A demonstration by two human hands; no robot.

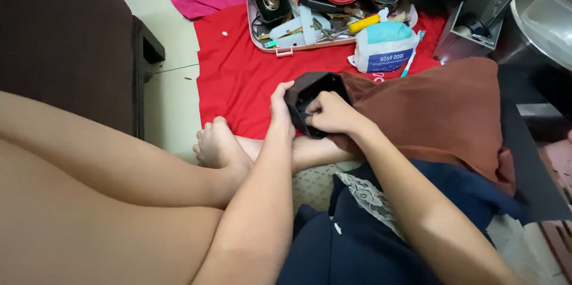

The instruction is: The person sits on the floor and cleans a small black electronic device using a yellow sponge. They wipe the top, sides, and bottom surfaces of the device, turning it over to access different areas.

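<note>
Both hands grip the black box (313, 91): left hand (281, 109) at 9 o'clock, right hand (330, 113) fingers clamped at 4 o'clock.

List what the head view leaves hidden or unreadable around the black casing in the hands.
- Black casing: near side covered by left hand and right hand.
- Fingertips of both hands: curled onto the casing, contact unseen.
- Tray: small parts too jumbled to identify; top cut off by the frame edge.
- Metal bowl: cut off at the right edge.
</note>
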